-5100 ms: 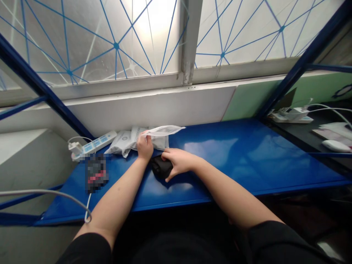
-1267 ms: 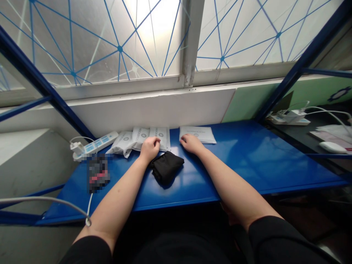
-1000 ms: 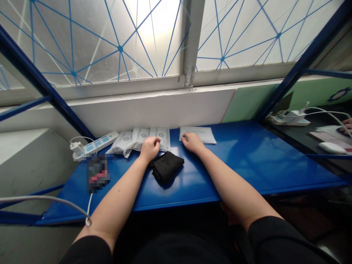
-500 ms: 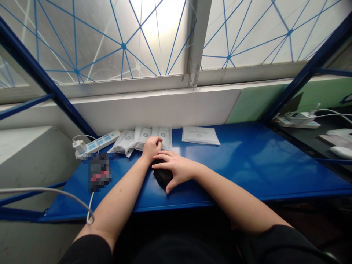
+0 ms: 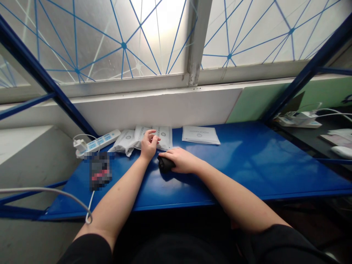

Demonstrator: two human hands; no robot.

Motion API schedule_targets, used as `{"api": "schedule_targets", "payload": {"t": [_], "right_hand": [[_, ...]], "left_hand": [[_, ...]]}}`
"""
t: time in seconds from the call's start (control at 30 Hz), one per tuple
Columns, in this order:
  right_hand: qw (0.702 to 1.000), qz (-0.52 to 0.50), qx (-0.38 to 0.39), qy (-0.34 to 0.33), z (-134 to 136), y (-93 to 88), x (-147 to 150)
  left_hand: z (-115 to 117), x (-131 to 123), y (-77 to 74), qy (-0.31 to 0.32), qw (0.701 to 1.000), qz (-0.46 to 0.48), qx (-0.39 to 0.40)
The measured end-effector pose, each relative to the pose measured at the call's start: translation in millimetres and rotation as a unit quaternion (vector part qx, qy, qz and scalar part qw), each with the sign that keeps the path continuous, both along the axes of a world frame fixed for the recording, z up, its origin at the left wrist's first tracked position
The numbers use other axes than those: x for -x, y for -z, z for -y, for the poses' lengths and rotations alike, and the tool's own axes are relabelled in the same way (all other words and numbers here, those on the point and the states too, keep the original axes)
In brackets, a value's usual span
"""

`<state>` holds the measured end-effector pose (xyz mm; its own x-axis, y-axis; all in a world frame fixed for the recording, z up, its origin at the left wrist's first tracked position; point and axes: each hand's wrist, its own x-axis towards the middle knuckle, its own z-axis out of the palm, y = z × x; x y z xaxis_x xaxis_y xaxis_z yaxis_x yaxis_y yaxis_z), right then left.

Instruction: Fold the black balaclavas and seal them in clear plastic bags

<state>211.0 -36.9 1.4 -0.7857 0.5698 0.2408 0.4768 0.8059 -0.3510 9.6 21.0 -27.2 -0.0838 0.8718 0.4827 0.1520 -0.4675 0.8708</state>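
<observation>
My right hand (image 5: 184, 160) is wrapped round a rolled-up black bundle (image 5: 165, 165), gripping it from the right side over the blue table. The bundle's near end shows a coiled shape; its exact kind I cannot make out. To the left, my left hand (image 5: 150, 145) is raised with nothing in it, its fingers apart and loosely bent. Behind that hand lie several white printed packets (image 5: 164, 137), partly covered by it. A single flat white packet (image 5: 200, 135) rests to their right, by the wall.
A white power strip (image 5: 103, 142) with a plug in it lies at the table's back left. In front of it is a blurred-out device (image 5: 99, 171) on a white cable. The blue table (image 5: 247, 165) ends at slanted blue frame bars (image 5: 291, 80); a windowed wall stands behind.
My right hand has closed on the black bundle and turned it, now more compact and lifted slightly. My left hand has come off it, moving up with its fingers loosened.
</observation>
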Motion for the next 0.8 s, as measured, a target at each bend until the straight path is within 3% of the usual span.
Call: {"api": "schedule_targets", "payload": {"t": [0.07,0.13,0.23,0.3,0.37,0.47,0.8], "right_hand": [[0.995,-0.088,0.036,0.03,-3.5,0.9,-1.5],[0.971,-0.208,0.073,0.095,-9.4,2.4,-3.5],[0.89,-0.375,0.112,0.234,-23.5,8.0,-5.4],[0.828,-0.455,0.153,0.289,-33.5,13.8,-4.8],[0.779,-0.508,0.215,0.299,-40.5,19.5,-2.8],[0.73,-0.551,0.287,0.286,-42.9,24.5,1.4],[0.661,-0.599,0.373,0.257,-43.2,20.5,3.0]], "left_hand": [[1.0,-1.5,-2.2,0.087,0.993,0.063,0.053],[3.7,-4.6,-5.5,0.179,0.97,0.115,0.115],[11.2,-11.7,-10.5,0.303,0.919,0.153,0.2],[17.0,-17.0,-12.4,0.343,0.896,0.143,0.245],[21.2,-21.9,-12.5,0.335,0.895,0.117,0.27],[22.8,-26.5,-9.8,0.294,0.909,0.096,0.281],[14.5,-21.8,-8.4,0.281,0.91,0.119,0.279]]}}
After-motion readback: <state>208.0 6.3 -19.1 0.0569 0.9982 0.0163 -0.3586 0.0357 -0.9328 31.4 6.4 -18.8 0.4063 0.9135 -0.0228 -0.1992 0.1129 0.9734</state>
